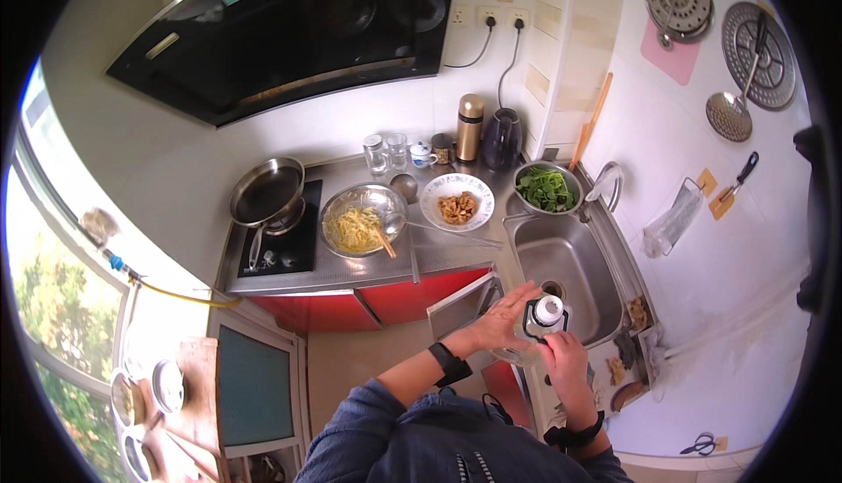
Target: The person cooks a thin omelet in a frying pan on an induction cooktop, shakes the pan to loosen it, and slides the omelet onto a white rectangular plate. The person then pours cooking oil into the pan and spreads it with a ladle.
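A clear plastic jug (548, 312) with a white cap and dark handle is between my hands, in front of the sink (559, 253). My left hand (505, 325) lies against its left side with the fingers stretched out. My right hand (563, 355) is closed at the near end of the handle. Beyond them a steel bowl of leafy greens (549, 188) sits at the sink's far edge. Further left are a patterned white bowl (487, 200) of brown food pieces and a steel mixing bowl (334, 210) of pale shreds with chopsticks (387, 245) and a ladle in it.
A frying pan (271, 190) rests on the black cooktop (279, 259). Glass jars, a gold thermos (469, 129) and a dark kettle (502, 141) line the back wall. Below the counter, a cabinet door (460, 304) stands ajar near my left arm. A range hood (296, 35) hangs above.
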{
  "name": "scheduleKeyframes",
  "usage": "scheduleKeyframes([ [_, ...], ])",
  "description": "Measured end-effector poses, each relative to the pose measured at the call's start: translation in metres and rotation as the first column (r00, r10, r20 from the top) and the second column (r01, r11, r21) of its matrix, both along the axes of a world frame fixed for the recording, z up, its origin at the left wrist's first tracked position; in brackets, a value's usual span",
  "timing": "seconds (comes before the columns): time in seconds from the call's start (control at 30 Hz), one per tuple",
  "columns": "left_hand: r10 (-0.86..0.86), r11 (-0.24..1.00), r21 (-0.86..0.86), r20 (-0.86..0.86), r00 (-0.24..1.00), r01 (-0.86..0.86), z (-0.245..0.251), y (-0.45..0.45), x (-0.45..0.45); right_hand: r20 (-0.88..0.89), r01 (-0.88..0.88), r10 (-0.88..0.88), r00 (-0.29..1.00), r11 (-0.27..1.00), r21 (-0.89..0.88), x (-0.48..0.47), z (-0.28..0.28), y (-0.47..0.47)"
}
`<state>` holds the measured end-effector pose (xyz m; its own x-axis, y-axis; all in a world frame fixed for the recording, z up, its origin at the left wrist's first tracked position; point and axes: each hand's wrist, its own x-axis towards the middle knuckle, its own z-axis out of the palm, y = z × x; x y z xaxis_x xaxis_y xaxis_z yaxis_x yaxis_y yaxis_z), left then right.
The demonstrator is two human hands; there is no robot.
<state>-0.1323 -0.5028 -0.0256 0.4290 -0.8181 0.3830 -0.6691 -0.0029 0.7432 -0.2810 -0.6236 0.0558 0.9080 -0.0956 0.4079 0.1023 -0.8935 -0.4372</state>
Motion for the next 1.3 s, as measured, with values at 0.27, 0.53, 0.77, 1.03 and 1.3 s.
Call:
scheduleKeyframes([
  [0.27, 0.291, 0.912, 0.061, -0.793, 0.535, -0.406, -0.029, 0.232, -0.008, 0.185, -0.258, 0.185, 0.965, 0.787, 0.561, 0.079, 0.065, 0.035],
  [0.53, 0.328, 0.525, -0.273, -0.809, 0.487, -0.806, 0.019, 0.363, -0.016, 0.398, -0.606, 0.47, 0.788, 0.478, 0.636, 0.202, 0.152, 0.184],
  [0.77, 0.692, 0.188, -0.449, -0.571, 0.442, -0.874, 0.068, 0.447, 0.026, 0.455, -0.625, 0.643, 0.616, 0.047, 0.78, 0.322, 0.152, 0.342],
  [1.03, 0.787, -0.208, -0.431, -0.607, 0.112, -0.878, 0.078, 0.531, 0.09, 0.495, -0.651, 0.639, 0.589, 0.013, 0.759, 0.431, 0.096, 0.472],
  [1.3, 0.846, -0.231, -0.301, -0.531, -0.039, -0.925, 0.083, 0.579, 0.14, 0.404, -0.457, 0.543, 0.736, -0.041, 0.888, 0.498, 0.025, 0.524],
])
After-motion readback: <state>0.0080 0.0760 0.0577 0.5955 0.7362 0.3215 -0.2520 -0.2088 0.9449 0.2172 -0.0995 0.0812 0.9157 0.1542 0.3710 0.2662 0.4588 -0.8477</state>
